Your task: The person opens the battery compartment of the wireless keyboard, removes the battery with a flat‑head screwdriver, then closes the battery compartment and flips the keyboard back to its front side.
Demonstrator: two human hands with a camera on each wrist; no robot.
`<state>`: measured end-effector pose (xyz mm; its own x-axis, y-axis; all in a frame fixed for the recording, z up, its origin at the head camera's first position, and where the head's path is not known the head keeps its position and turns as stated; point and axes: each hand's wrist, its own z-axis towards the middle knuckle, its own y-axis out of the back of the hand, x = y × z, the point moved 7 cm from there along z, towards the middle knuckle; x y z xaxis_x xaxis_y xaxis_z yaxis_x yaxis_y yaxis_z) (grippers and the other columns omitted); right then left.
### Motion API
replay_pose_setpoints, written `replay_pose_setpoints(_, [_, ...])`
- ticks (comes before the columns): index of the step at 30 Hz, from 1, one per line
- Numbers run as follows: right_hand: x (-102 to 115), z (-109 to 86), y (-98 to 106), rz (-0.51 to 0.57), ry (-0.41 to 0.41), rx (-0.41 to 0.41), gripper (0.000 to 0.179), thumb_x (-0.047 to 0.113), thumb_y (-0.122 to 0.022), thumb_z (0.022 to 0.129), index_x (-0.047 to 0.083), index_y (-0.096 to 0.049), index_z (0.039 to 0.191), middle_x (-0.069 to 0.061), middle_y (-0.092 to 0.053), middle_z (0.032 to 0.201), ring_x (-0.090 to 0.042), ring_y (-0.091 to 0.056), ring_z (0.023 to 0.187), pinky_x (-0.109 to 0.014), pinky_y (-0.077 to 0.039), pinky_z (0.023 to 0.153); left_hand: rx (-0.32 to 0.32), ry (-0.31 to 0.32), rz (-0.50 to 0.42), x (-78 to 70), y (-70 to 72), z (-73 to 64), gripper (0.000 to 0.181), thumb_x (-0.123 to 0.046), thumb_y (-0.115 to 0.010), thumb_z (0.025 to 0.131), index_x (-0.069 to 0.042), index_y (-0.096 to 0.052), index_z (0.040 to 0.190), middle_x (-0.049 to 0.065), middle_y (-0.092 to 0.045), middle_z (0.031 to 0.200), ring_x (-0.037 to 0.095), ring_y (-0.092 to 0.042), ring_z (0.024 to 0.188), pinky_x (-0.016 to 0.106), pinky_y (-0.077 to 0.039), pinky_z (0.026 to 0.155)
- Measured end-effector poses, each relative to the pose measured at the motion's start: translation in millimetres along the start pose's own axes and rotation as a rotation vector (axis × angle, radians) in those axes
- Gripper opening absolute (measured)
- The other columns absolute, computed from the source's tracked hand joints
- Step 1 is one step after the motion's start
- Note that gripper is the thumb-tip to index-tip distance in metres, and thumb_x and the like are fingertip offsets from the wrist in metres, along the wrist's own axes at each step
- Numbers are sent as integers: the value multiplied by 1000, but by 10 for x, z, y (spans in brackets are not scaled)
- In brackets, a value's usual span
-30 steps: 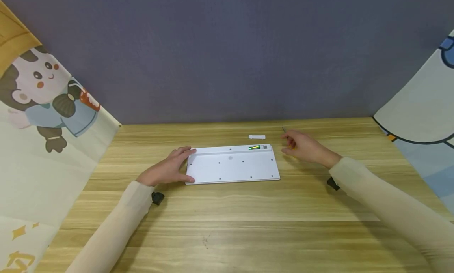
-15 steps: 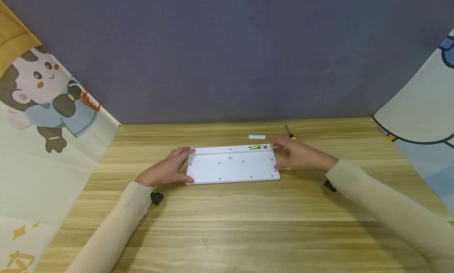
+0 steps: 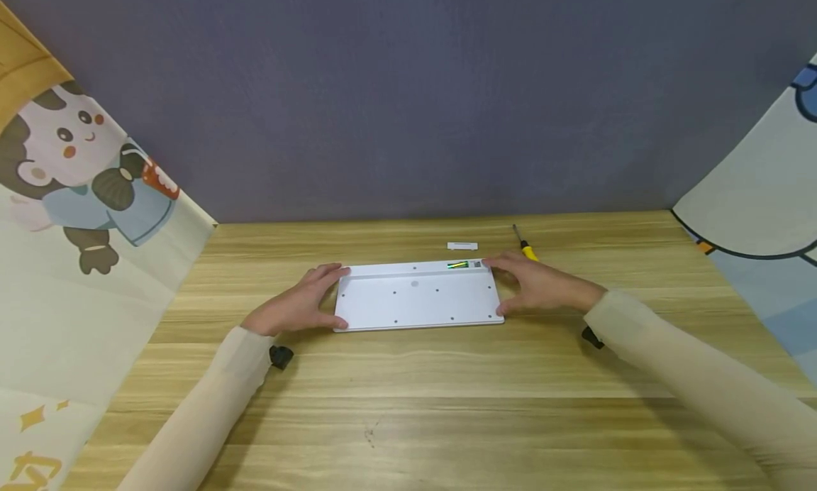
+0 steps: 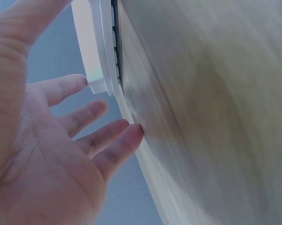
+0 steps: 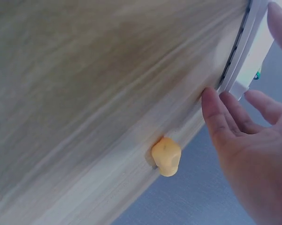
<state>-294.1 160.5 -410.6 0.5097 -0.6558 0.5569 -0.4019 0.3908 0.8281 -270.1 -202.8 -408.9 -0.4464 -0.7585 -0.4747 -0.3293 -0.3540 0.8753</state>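
Observation:
A white keyboard lies face down on the wooden table, its key edges showing beneath it in the left wrist view. Near its far right corner the battery bay is uncovered, with a green battery in it. My left hand spans the left end, thumb at the near corner and index fingertip at the far one, fingers extended. At the right end my right hand rests its thumb on the edge and its index fingertip by the far corner. Its other fingers stretch loosely past the keyboard.
Behind the keyboard lies a small white battery cover. A yellow and black screwdriver lies just beyond my right hand. A dark grey panel stands along the table's far edge, with cartoon-printed sheets on both sides.
My right hand has let go of the screwdriver, leaving it on the table, and moved left to the keyboard's right end. My left hand and the keyboard have barely moved.

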Motion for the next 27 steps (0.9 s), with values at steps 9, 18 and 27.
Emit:
replay_pose_setpoints(9, [13, -16, -8, 14, 12, 12, 94, 38, -82, 72, 5, -34, 146, -14, -38, 138, -29, -38, 124, -49, -35, 98, 14, 3, 7, -41, 6, 7, 101, -49, -77, 72, -11, -25, 150, 15, -18, 152, 32, -19, 137, 50, -31, 102])
replay_pose_setpoints(18, [-6, -22, -27, -11, 23, 11, 94, 42, -80, 73, 6, -33, 147, -12, -39, 137, -28, -38, 123, -48, -36, 98, 11, -1, 17, -79, 17, 10, 100, -45, -80, 72, -9, -26, 149, 14, -20, 152, 30, -19, 137, 48, -29, 104])
replay_pose_setpoints(27, [-13, -33, -29, -15, 31, 7, 93, 43, -79, 74, 6, -34, 146, -12, -42, 135, -27, -39, 122, -47, -36, 97, -3, -35, 63, -89, -2, 53, 102, -53, -77, 70, -9, -28, 148, 14, -18, 153, 31, -18, 138, 48, -29, 104])
